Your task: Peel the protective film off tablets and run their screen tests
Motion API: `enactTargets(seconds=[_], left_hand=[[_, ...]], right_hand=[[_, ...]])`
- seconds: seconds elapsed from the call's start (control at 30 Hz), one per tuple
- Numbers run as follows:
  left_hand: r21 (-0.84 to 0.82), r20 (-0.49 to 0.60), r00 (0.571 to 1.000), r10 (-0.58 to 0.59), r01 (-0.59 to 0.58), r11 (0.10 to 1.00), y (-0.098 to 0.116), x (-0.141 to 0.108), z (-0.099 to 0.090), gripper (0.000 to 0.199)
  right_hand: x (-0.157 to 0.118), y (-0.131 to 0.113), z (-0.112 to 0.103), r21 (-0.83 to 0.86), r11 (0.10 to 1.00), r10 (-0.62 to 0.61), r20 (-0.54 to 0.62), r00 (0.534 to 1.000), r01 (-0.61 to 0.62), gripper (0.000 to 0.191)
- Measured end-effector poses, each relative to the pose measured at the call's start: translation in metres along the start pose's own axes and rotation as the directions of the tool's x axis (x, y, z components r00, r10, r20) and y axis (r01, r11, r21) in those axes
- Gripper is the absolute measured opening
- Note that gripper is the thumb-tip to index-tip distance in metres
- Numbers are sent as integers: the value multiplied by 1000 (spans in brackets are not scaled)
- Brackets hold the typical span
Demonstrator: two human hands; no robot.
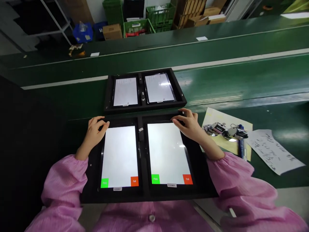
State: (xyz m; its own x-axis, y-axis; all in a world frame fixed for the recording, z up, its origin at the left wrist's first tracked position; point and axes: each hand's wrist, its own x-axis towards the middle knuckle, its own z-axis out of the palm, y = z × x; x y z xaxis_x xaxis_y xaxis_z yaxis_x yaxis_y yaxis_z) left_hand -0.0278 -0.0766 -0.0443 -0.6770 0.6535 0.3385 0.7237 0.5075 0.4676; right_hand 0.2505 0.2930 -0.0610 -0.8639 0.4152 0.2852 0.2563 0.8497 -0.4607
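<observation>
Seen from above, a long green conveyor bench (241, 77) runs across the scene, with crates and cardboard boxes (145, 19) stacked on the floor beyond its far edge. Nearest the camera, a black two-bay tray (142, 193) lies at the bench's near edge, just in front of a person in pink sleeves (62, 183). Its left bay holds a tablet (120, 156) with a lit white screen, green and red buttons in its near corners; the right bay holds a second tablet (169, 153) showing the same. Just beyond, touching or almost touching the near tray, a second black tray (145, 104) carries two more lit tablets. To the right lie a yellow sheet (214, 116) with small metal tools (224, 130) and a pen on it, and a white handwritten note (272, 151). The left hand (95, 130) rests on the far left corner of the near tray, fingers curled loosely onto the frame by the left tablet's corner, gripping nothing. The right hand (188, 122) sits at the far right corner, fingers bent and narrow, tips pressing the tray edge beside the right tablet.
</observation>
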Motion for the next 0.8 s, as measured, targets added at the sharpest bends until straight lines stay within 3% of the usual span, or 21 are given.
enactTargets(seconds=[0.13,0.23,0.33,0.43,0.53,0.63,0.8], left_hand=[[33,-16,1000,22,-21,999,-3,-2,-4,41],[65,-32,998,52,-50,997,11,-6,-11,37],[139,12,980,200,-200,970,55,-11,-9,30],[132,217,905,365,-398,908,111,-6,14,31],[72,350,872,341,-388,919,145,15,47,34],[37,367,874,319,-357,934,151,32,67,33],[51,290,891,349,-379,924,145,39,67,39]], right_hand=[[-1,-2,-9,20,999,-41,63,997,40,35],[-6,0,-14,33,999,-36,54,998,34,34],[-11,3,-15,19,1000,11,-8,1000,-11,36],[-11,4,-12,6,999,34,-51,998,-34,34],[-10,3,-9,11,999,32,-63,997,-31,32],[-10,0,-7,27,999,25,-61,998,-24,30],[-5,-5,-6,53,998,30,-42,999,-28,23]])
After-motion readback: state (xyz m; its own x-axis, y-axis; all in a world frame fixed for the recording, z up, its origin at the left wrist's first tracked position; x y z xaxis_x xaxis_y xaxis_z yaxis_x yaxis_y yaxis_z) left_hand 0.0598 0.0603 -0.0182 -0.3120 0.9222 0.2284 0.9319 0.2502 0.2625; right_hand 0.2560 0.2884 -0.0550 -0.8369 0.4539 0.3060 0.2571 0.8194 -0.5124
